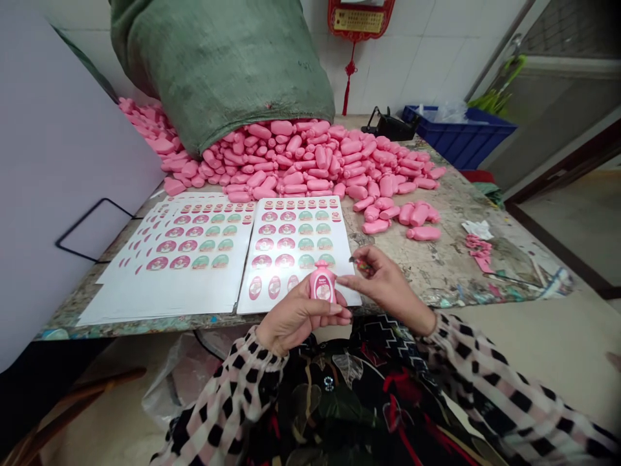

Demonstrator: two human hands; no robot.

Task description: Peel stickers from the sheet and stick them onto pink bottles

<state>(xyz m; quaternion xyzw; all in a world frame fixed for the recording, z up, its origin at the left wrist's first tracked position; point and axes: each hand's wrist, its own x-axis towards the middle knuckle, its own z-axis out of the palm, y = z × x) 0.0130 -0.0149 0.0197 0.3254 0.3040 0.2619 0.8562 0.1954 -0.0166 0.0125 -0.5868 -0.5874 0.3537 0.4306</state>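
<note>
My left hand (303, 310) is closed around a small pink toy bottle (322, 278), held upright just above the table's front edge. On its front is an oval label with a pink top and the word BABY. Beside it, my right hand (388, 285) is closed on a small dark tool with multicoloured patches (361, 265), mostly hidden by the fingers; its kind is unclear. The right thumb is close to the bottle's side. Under the hands lies a sticker sheet (301, 206) with rows of pink and green labels and oval ones along the bottom.
More sticker sheets (160, 298) lie fanned at the left. A large heap of pink bottles (291, 162) spills from a green sack (233, 65) at the back. A blue crate (456, 139) stands back right. Pink scraps (479, 251) and white tissue (476, 229) lie at the right.
</note>
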